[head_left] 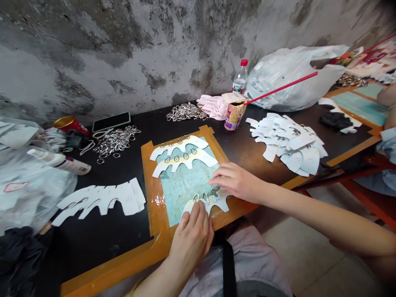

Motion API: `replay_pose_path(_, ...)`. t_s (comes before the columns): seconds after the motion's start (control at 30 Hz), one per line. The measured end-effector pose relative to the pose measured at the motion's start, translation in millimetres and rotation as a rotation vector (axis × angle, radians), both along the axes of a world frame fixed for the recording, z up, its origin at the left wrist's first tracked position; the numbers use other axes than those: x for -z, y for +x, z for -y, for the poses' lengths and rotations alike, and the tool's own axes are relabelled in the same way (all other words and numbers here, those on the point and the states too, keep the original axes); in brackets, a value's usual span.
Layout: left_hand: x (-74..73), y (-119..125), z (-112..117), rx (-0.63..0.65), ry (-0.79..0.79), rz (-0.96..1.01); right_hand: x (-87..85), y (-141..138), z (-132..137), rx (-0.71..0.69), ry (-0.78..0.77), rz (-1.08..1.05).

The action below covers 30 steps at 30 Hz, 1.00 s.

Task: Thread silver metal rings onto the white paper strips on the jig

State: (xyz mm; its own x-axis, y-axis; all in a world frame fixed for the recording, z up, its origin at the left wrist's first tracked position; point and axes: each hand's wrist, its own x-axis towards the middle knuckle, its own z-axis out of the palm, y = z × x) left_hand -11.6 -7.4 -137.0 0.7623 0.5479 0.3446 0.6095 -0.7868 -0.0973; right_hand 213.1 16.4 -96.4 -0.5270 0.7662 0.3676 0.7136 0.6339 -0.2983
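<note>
My left hand (192, 235) presses down on a scalloped white paper card (213, 202) at the near edge of a teal board taped with orange tape (151, 185). Several metal rings (201, 199) sit in a row along the card. My right hand (235, 181) reaches in from the right, its fingertips at the rings. Whether it pinches one is hidden. Two similar cards with rings (185, 161) lie farther up the board. Loose metal rings (116, 142) lie to the left of the board, and a stack of white cards (287, 142) lies to its right.
More rings (185, 112) lie by the wall. A printed cup holding a red stick (234, 116), a plastic bottle (240, 77), pink gloves (212, 106) and a white plastic bag (291, 78) stand behind. Cut cards (99, 202) lie at left. The black table's edge runs close to me.
</note>
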Motion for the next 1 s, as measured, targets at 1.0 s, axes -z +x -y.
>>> replay_pose_path(1.0,-0.8,0,-4,0.044,-0.009,0.002,4.8,-27,-56,-0.521,-0.529,0.016)
